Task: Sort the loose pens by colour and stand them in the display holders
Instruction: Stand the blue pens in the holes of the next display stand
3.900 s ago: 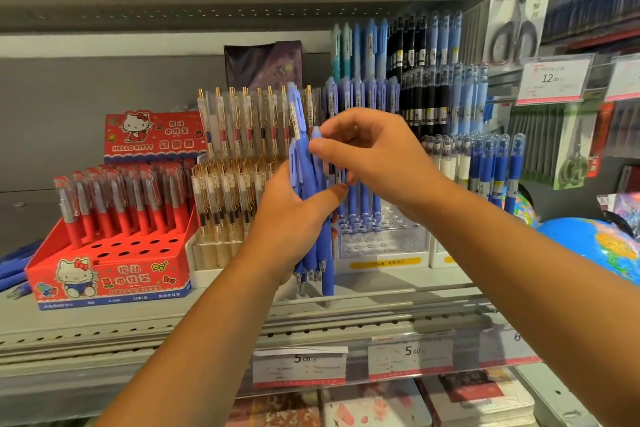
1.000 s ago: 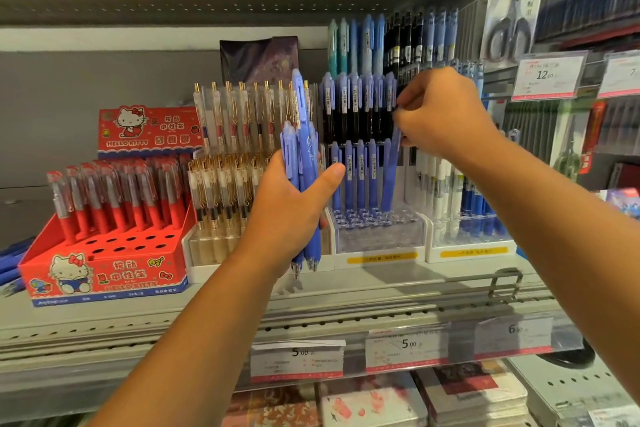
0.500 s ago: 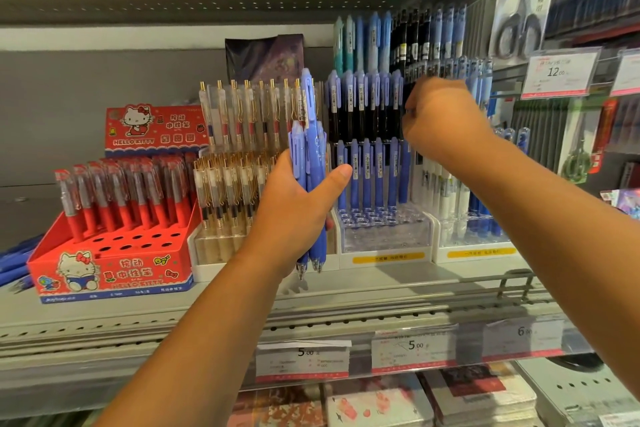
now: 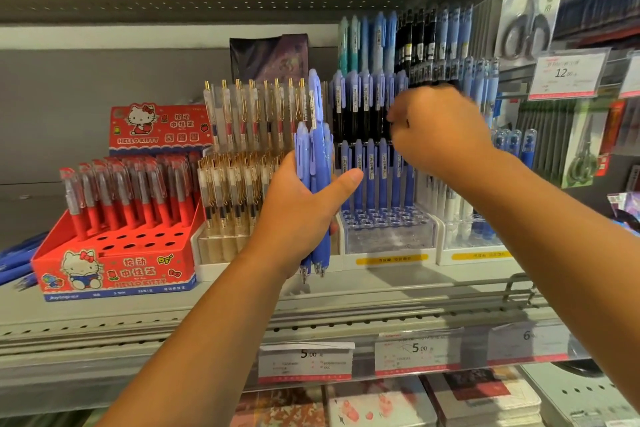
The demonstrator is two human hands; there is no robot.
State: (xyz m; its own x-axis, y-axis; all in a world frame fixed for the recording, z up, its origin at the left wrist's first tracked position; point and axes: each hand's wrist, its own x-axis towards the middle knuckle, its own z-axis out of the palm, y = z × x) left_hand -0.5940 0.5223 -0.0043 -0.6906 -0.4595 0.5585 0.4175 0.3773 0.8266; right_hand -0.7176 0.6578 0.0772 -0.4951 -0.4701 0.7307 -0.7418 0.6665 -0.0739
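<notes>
A bundle of blue pens (image 4: 317, 149) is held upright in the left hand (image 4: 298, 215), in front of the shelf (image 4: 381, 288) and above its front edge. The fingers are wrapped round the lower half of the barrels, the thumb is pressed across the front, and the tips point down. One pen stands taller than the rest of the bundle.

The right hand (image 4: 440, 135) is raised just beside the bundle, in front of the clear tiered holder (image 4: 388, 239). Its fingers are curled, but the hand is blurred, so it cannot be told whether anything is pinched in them. A row of standing blue pens (image 4: 374, 177) is seen in the holder's lower tier, with open holes in front of them.

Toward the shelf's left end a red Hello Kitty box (image 4: 114, 270) is set, with red pens (image 4: 121, 194) at its back. Between it and the clear holder, gold-clipped pens (image 4: 249, 121) are racked. Loose blue pens (image 4: 17, 260) lie at the shelf's left edge. Price tags (image 4: 306, 360) are fixed along the front rail.
</notes>
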